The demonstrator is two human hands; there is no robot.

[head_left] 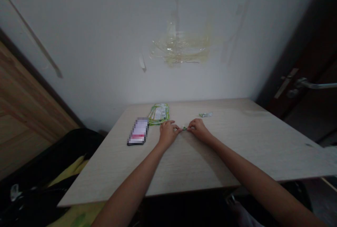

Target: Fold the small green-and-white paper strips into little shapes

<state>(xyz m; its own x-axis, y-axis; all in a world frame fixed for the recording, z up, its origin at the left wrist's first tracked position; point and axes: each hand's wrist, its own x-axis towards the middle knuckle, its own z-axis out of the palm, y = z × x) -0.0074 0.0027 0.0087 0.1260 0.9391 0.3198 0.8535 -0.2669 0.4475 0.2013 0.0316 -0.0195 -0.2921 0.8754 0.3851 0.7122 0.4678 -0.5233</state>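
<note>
My left hand [167, 135] and my right hand [200, 130] rest low over the table, fingertips facing each other. Between them is a small green and white strip [184, 128], pinched at its left end by my left fingers and at its right end by my right fingers. It looks like a folded or torn piece of wrapper, too small to tell exactly. Just beyond my left hand lies a stack of green and white packets [160, 113]. Another small green and white wrapper piece [205, 115] lies behind my right hand.
A phone [139, 131] with a blurred screen lies left of my left hand. The pale wooden table [263, 142] meets a wall [110, 62] with peeling tape [184, 53] at its back. A dark door with a metal handle [316, 85] stands at the right.
</note>
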